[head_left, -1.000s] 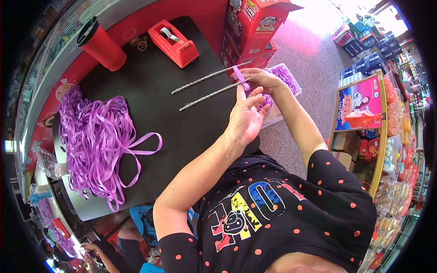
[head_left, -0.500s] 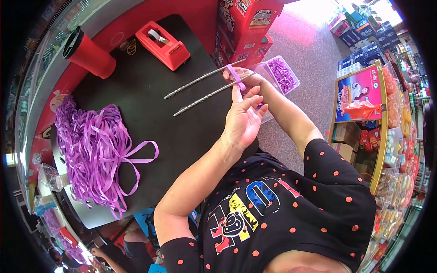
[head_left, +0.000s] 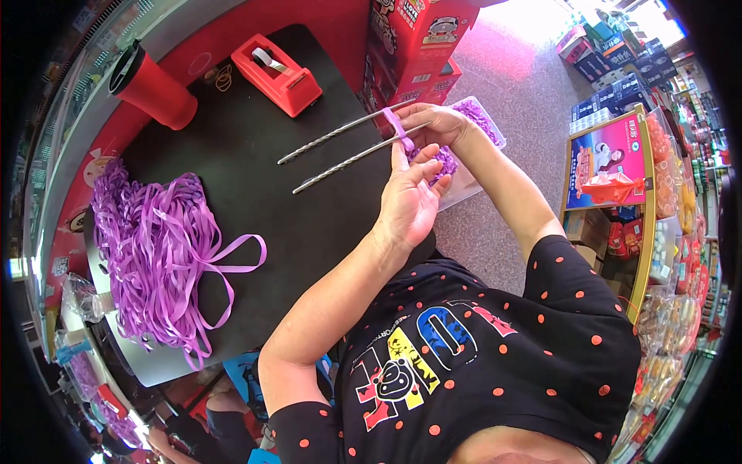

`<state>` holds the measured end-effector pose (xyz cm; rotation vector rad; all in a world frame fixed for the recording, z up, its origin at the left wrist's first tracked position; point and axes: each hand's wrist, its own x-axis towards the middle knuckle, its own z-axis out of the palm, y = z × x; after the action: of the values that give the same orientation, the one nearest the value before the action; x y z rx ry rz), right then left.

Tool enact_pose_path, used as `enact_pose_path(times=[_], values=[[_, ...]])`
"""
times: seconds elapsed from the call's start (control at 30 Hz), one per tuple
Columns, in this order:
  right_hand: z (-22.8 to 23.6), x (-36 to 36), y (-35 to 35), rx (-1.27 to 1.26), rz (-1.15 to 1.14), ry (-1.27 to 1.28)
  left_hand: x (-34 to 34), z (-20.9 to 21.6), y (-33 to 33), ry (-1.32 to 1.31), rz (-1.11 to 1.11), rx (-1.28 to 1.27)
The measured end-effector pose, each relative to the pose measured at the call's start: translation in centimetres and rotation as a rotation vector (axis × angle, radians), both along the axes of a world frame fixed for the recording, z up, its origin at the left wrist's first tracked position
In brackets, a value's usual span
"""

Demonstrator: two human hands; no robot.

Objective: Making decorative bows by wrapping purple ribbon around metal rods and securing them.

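Note:
Two thin metal rods with twisted shafts (head_left: pixel 340 167) stretch leftward over the dark table, side by side. A purple ribbon (head_left: pixel 394 124) loops round both rods near their right ends. My left hand (head_left: pixel 410 203), palm up, is at the lower rod, its thumb against the ribbon's lower end and its other fingers loosely curled and apart. On the far side, my right hand (head_left: pixel 437 124) has its fingertips closed at the ribbon between and behind the rods; part of its grip is hidden. A large heap of purple ribbon (head_left: pixel 166 263) lies on the table's left, one loop sticking out.
Ahead on the black table (head_left: pixel 255 166) are a red tape dispenser (head_left: pixel 278 75) and a red tumbler (head_left: pixel 154 89). To the right, a clear plastic box (head_left: pixel 501 143) of purple ribbon pieces sits partly behind my right arm. Red cartons (head_left: pixel 417 46) stand beyond; shelves line the right.
My right hand has shifted slightly right and its wrist has turned, covering more of the box. My left hand stays nearly in place at the ribbon.

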<state>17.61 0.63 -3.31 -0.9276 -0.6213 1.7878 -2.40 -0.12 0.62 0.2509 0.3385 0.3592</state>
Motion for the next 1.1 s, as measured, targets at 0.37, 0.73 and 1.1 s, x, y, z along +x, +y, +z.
enact_pose_path(times=[0.37,0.73,1.1], values=[[2.4,0.2,-0.2,-0.117,-0.016,-0.182,0.3,0.4,-0.6,0.001,0.03,0.045],[3.3,1.6,-1.9,-0.112,-0.039,-0.207,0.6,0.0,-0.5,-0.028,-0.001,0.049],[1.1,1.6,-0.5,-0.144,0.018,-0.211,0.2,-0.2,-0.1,-0.081,-0.03,0.017]])
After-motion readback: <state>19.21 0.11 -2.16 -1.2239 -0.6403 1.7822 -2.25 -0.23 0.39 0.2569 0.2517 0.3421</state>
